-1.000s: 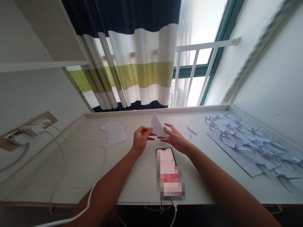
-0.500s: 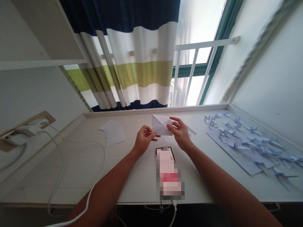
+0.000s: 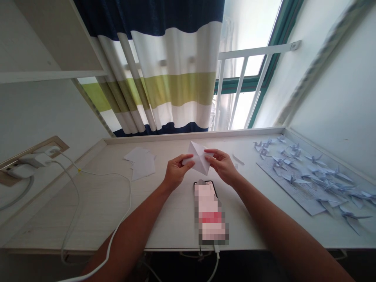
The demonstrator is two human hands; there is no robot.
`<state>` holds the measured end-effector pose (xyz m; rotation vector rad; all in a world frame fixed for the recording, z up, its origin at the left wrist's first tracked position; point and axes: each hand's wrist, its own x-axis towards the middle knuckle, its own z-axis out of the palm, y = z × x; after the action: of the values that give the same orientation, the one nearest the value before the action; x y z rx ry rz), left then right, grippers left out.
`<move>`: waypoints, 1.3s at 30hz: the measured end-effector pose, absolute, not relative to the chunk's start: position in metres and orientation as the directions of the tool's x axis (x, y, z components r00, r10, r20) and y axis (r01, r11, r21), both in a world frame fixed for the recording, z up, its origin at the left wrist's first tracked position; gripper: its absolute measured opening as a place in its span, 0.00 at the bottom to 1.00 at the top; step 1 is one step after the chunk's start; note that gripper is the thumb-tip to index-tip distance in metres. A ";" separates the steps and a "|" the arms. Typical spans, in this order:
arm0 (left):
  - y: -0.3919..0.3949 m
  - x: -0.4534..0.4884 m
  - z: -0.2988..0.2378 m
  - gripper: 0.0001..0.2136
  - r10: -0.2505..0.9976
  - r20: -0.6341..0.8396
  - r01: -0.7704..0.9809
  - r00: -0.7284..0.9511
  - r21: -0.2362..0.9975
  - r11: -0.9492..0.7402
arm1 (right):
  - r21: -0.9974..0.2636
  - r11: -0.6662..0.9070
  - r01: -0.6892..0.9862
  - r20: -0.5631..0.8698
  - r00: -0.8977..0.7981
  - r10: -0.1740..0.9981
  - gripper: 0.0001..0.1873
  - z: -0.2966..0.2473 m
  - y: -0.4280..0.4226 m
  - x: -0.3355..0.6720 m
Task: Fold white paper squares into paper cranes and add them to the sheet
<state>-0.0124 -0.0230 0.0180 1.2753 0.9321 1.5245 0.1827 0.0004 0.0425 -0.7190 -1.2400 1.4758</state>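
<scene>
Paper piece (image 3: 200, 159), white, thin, four-cornered, with creases meeting near its middle: held between both hands over the far middle of the pale wood-grain tabletop (image 3: 164, 219), one corner pointing far, one near. Contact between paper and tabletop cannot be told

Left hand (image 3: 176, 171): thumb and fingers pinched on the left corner. Right hand (image 3: 222, 166): thumb and forefinger pinched on the right side. Hands apart, paper spanning the gap

Near side of the paper: black-edged smartphone (image 3: 209, 201) with pink screen, partly pixelated, lying flat between the forearms; white charging cable (image 3: 217, 254) meets its near end

Left of left hand, well apart: loose stack of white blank paper sheets (image 3: 143, 166), overlapping askew. Right of right hand, just beside: narrow white paper strip (image 3: 238, 159)

Far right: many folded white paper cranes (image 3: 315, 159), some lying on a flat white printed sheet (image 3: 311, 207), others on bare tabletop

Left wall: white plugs (image 3: 38, 159) in a gold-framed socket panel (image 3: 7, 181). Far side: navy, white and green striped fabric curtain (image 3: 182, 90)
</scene>
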 end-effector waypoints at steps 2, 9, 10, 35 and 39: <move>-0.023 -0.013 0.020 0.19 0.954 0.296 -0.176 -0.050 0.937 -0.301 | -0.946 0.097 -0.311 0.183 -0.264 0.947 0.21 0.041 0.002 0.184; -0.018 -0.017 0.019 0.17 0.918 0.326 -0.101 -0.226 0.929 -0.355 | -0.954 0.124 -0.274 0.197 -0.258 0.946 0.23 0.040 0.008 0.189; -0.017 -0.017 0.018 0.16 0.918 0.323 -0.100 -0.232 0.930 -0.353 | -0.954 0.124 -0.273 0.198 -0.264 0.944 0.23 0.040 0.008 0.190; -0.018 -0.018 0.017 0.13 0.965 0.260 -0.262 -0.030 0.930 -0.259 | -0.965 0.113 -0.238 0.187 -0.314 0.931 0.21 0.039 0.006 0.191; -0.015 -0.019 0.016 0.14 0.955 0.254 -0.262 -0.155 0.921 -0.287 | -0.975 0.071 -0.209 0.157 -0.427 0.891 0.24 0.038 0.004 0.189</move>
<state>-0.0188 -0.0150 0.0159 1.1260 0.9306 1.6207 0.1886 0.0044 0.0381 -0.7278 -1.4338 1.5221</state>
